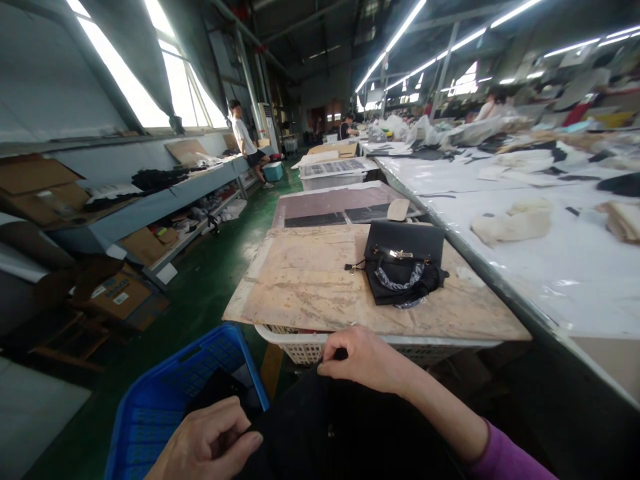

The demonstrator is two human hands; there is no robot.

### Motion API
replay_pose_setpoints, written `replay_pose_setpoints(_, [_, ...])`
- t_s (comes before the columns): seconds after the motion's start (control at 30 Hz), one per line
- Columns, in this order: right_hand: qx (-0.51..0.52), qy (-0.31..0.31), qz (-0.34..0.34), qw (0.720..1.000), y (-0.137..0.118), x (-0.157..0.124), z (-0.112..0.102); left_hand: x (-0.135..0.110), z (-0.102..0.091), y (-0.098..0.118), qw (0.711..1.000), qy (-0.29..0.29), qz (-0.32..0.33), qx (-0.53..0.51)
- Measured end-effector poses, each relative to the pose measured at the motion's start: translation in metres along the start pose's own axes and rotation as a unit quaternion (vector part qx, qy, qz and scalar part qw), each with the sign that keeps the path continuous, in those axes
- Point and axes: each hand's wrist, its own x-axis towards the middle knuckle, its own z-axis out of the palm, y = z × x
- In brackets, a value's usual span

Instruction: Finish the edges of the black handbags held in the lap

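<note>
A piece of black fabric [295, 420] spreads across the bottom of the view, low in front of me. My right hand [363, 360], in a purple sleeve, pinches its upper edge between thumb and fingertips. At lower left, the fingers of my left hand [207, 437] curl with the thumb along the fabric's left edge, closed on it. Beyond my hands a black handbag [406, 243] with a metal clasp rests on a worn board [310, 280]. The bag's handle [400, 280] is wrapped in clear plastic. The lower part of the fabric blends into dark shadow.
A blue plastic basket [145, 387] with dark material inside stands by my left hand. Under the board is a white basket [295, 347]. A long white table [520, 280] with scraps runs along the right. Cardboard boxes [117, 293] sit left; a person [244, 140] leans at the bench.
</note>
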Motion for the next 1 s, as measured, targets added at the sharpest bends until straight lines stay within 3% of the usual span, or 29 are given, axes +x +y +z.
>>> replay_pose_setpoints(0.17, [-0.023,0.012,0.002,1.000,-0.007,0.007,0.003,0.029,-0.023,0.033,0.991,-0.097,-0.013,0.093])
replay_pose_setpoints(0.27, [-0.030,0.014,0.001,0.999,-0.008,0.010,0.004,0.056,-0.028,0.063,0.992,-0.081,0.003,0.099])
replay_pose_setpoints(0.37, [-0.031,0.016,0.005,0.999,-0.006,0.009,0.004,0.081,-0.016,0.080,0.991,-0.074,0.051,0.098])
replay_pose_setpoints(0.53, [-0.022,0.016,0.014,1.000,0.004,0.007,0.004,0.102,0.005,0.076,0.991,-0.086,0.084,0.063])
replay_pose_setpoints(0.77, [0.035,-0.026,-0.053,0.998,0.010,0.002,-0.012,0.107,0.007,0.068,0.993,-0.079,0.079,-0.033])
replay_pose_setpoints(0.9, [0.104,0.024,-0.032,0.994,0.014,-0.025,-0.026,0.110,0.007,0.067,0.991,-0.097,0.047,-0.081])
replay_pose_setpoints(1.0, [0.095,0.061,0.011,0.994,0.015,-0.048,-0.029,0.111,0.000,0.070,0.986,-0.125,0.026,-0.108])
